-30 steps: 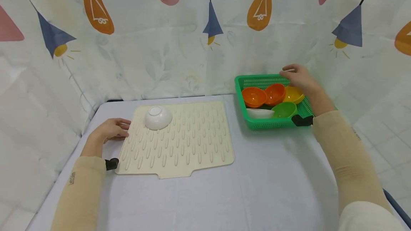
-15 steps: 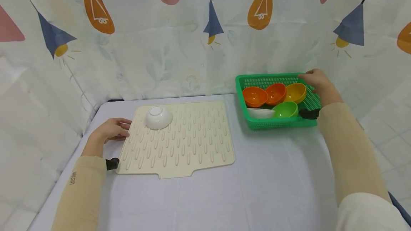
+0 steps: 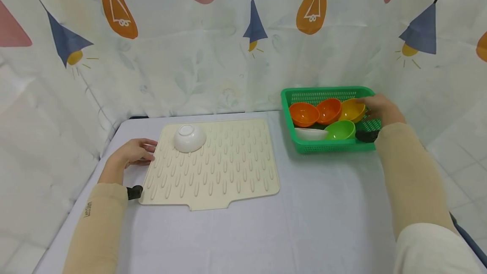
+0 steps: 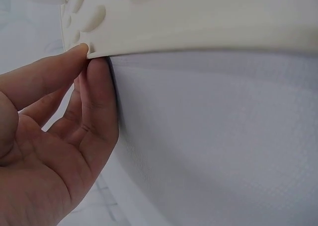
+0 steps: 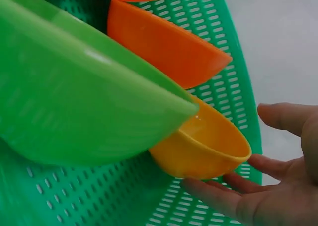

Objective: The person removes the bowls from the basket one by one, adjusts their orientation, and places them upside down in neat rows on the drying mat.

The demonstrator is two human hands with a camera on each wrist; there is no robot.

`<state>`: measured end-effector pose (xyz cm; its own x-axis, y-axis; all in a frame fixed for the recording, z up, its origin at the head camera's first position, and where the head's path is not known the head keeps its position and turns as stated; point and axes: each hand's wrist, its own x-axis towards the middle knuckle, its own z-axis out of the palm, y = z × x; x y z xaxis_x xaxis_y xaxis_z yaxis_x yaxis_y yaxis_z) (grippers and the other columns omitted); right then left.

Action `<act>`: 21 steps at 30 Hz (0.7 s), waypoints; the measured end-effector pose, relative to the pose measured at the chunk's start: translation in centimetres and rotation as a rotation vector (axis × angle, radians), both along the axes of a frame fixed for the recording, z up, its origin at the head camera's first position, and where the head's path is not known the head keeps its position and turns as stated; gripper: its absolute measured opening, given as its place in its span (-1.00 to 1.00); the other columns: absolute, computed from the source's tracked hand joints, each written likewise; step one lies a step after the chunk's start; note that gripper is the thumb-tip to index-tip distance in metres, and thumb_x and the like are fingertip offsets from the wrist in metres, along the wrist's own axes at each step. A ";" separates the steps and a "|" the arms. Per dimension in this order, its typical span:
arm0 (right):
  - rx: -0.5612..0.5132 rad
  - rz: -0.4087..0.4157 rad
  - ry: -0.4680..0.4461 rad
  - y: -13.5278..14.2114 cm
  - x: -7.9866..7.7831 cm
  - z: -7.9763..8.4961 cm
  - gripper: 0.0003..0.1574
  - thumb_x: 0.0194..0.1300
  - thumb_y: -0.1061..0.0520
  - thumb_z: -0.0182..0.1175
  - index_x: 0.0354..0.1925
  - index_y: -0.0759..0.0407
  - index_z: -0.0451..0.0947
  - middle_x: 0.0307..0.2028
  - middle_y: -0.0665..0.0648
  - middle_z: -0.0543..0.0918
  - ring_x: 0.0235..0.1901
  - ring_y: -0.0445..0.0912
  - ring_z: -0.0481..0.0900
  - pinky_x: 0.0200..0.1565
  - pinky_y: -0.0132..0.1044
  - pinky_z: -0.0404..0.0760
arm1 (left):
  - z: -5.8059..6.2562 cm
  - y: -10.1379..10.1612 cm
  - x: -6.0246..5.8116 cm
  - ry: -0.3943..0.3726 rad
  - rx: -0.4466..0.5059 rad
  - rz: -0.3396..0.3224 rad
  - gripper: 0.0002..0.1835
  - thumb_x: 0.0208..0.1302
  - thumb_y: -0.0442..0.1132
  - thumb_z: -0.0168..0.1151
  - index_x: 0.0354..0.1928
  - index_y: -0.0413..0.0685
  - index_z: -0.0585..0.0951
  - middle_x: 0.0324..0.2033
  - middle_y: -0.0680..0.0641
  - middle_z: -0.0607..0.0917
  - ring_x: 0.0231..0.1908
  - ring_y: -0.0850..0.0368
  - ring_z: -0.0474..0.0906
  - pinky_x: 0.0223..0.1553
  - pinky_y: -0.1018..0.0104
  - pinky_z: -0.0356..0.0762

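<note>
My left hand [image 3: 133, 151] pinches the left edge of a cream ridged drying mat [image 3: 224, 168] between thumb and fingertips, plain in the left wrist view. On that mat a white bowl [image 3: 189, 139] sits upside down near the back left. At the right end of a green basket [image 3: 323, 149], my right hand [image 3: 381, 109] reaches for a yellow bowl [image 5: 194, 159]. Its fingertips lie right at the bowl's outer side in the right wrist view, while the thumb stands apart beyond the rim. The fingers are spread and not curled round the bowl.
Beside the yellow bowl, the basket holds two orange bowls [image 3: 304, 114], a light green bowl [image 3: 341, 130] and a white bowl lying low at the front [image 3: 311, 133]. A patterned curtain [image 3: 213, 54] hangs behind the white-covered table [image 3: 251, 240].
My right hand has moved right past the basket's back rim, then down and forward to the yellow bowl. The left hand keeps its place at the mat's edge.
</note>
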<state>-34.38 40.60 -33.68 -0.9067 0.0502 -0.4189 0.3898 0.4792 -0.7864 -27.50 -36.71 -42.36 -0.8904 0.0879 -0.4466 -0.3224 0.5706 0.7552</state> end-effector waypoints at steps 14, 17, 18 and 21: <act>-0.023 0.104 -0.031 0.2 -0.7 -1.1 -0.07 0.66 0.07 -0.09 0.54 0.55 -0.37 0.48 0.62 -0.07 0.35 0.38 0.30 0.30 0.04 0.45 | 0.2 0.2 0.1 0.001 0.000 0.008 -0.18 0.28 -0.50 0.33 0.50 -0.40 0.16 0.18 -0.31 0.41 -0.17 0.15 0.61 -0.10 0.22 0.70; -0.043 0.113 -0.045 0.2 -0.9 -1.4 -0.04 0.65 0.09 -0.07 0.54 0.53 -0.43 0.48 0.62 -0.06 0.22 0.25 0.47 0.31 0.02 0.45 | 0.2 0.2 0.1 0.002 0.001 0.010 -0.19 0.28 -0.50 0.33 0.50 -0.40 0.17 0.17 -0.30 0.41 -0.18 0.15 0.61 -0.10 0.22 0.70; -0.047 0.119 -0.050 0.2 -1.0 -1.5 -0.04 0.65 0.09 -0.07 0.54 0.54 -0.43 0.47 0.62 -0.05 0.17 0.20 0.51 0.31 0.01 0.45 | 0.1 0.2 0.1 0.002 0.002 0.010 -0.19 0.28 -0.50 0.33 0.50 -0.40 0.17 0.17 -0.30 0.41 -0.18 0.15 0.61 -0.10 0.22 0.70; -0.043 0.115 -0.061 0.2 -1.2 -1.7 -0.06 0.63 0.08 -0.05 0.55 0.54 -0.34 0.43 0.62 0.06 0.08 0.11 0.55 0.28 -0.03 0.51 | 0.0 0.1 0.2 0.005 0.004 0.007 -0.20 0.28 -0.50 0.32 0.50 -0.40 0.17 0.16 -0.29 0.42 -0.17 0.13 0.62 -0.10 0.23 0.70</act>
